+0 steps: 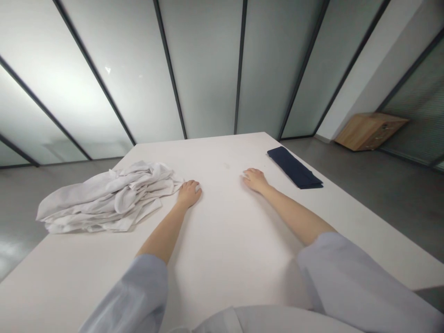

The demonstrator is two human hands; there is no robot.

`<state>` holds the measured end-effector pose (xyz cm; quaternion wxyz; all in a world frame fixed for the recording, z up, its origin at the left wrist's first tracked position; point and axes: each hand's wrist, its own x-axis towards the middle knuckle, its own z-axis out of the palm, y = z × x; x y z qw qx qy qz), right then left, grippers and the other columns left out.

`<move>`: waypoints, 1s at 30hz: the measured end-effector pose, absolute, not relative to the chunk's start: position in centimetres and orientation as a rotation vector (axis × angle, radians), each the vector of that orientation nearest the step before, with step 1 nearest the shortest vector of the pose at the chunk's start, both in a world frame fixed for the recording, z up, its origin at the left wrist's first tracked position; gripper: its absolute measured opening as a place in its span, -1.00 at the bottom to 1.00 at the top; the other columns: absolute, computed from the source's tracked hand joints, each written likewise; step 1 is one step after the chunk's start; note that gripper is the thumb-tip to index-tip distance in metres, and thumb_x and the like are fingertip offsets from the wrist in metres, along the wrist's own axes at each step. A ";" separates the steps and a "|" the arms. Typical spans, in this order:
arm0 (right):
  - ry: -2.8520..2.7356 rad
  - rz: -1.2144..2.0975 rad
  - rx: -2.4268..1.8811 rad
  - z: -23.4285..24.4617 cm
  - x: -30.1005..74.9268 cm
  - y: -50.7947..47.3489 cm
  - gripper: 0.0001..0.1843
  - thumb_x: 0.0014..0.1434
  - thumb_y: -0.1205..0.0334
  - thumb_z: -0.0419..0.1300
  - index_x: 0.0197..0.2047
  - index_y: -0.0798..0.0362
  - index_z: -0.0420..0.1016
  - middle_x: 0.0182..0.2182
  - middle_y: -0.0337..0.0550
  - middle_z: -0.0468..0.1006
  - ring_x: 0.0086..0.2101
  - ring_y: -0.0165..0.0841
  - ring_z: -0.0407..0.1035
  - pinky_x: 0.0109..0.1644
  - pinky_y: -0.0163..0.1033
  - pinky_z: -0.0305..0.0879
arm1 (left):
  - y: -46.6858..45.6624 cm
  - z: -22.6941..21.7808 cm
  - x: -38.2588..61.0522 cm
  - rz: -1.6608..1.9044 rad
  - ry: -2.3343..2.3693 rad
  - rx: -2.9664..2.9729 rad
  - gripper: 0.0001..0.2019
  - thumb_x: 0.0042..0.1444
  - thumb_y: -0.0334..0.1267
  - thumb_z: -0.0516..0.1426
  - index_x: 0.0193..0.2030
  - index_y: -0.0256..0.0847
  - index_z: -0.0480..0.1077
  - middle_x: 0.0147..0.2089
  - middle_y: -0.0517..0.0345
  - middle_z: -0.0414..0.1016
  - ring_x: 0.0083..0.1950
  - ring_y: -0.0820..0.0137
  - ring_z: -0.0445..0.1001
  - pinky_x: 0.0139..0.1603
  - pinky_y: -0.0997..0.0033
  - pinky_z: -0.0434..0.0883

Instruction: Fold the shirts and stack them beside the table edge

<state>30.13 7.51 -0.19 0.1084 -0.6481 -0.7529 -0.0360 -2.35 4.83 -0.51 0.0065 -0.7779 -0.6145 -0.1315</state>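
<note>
Left fingers (190, 183) beside white cloth (114, 196), contact unclear

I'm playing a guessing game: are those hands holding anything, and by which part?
Nothing is visibly held: the left hand is beside the white cloth, the right hand near the navy cloth.

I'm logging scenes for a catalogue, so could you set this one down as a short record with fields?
left hand: the left hand is open, holding nothing, beside the white cloth; contact is unclear
right hand: the right hand is open, holding nothing, nearest the navy cloth but apart from it
left side: white cloth, in a loose, crumpled heap
right side: navy cloth, folded into a flat strip near the edge
surface: white table
background: frosted panels; wooden cabinet on the floor, right
</note>
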 end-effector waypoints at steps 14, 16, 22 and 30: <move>-2.302 0.025 -1.818 -1.6 26.4 5.3 -0.55 0.33 0.08 -0.02 0.20 0.01 0.39 0.25 0.03 0.32 0.23 -0.12 0.18 0.27 -0.03 0.10 | 4.8 -0.5 -3.3 -0.645 -2.014 -2.526 -0.66 0.18 -0.17 0.05 0.04 -0.18 0.47 0.12 -0.02 0.50 0.18 0.22 0.41 0.23 0.27 0.29; -2.299 0.046 -1.792 -1.8 26.6 5.2 -0.55 0.32 0.08 0.00 0.21 0.02 0.38 0.24 0.02 0.33 0.23 -0.13 0.18 0.27 -0.05 0.10 | 4.9 -0.6 -3.6 -0.740 -2.111 -2.513 -0.65 0.19 -0.19 0.04 0.05 -0.20 0.46 0.09 0.00 0.53 0.11 0.25 0.46 0.17 0.29 0.34; -2.296 0.085 -1.774 -1.5 26.9 5.0 -0.54 0.30 0.10 0.03 0.20 0.08 0.40 0.25 0.04 0.32 0.23 -0.16 0.19 0.28 -0.09 0.09 | 4.3 -0.4 -4.3 -0.813 -2.090 -2.592 -0.66 0.17 -0.21 0.06 0.03 -0.20 0.47 0.06 0.01 0.54 0.08 0.27 0.48 0.17 0.30 0.35; -2.278 0.118 -1.791 -1.3 27.0 5.0 -0.55 0.29 0.07 0.06 0.19 0.03 0.41 0.25 0.00 0.32 0.24 -0.18 0.17 0.28 -0.10 0.10 | 4.0 -0.1 -4.2 -0.736 -1.934 -2.658 -0.71 0.11 -0.27 0.07 -0.07 -0.19 0.50 0.06 0.00 0.54 0.14 0.24 0.44 0.22 0.26 0.32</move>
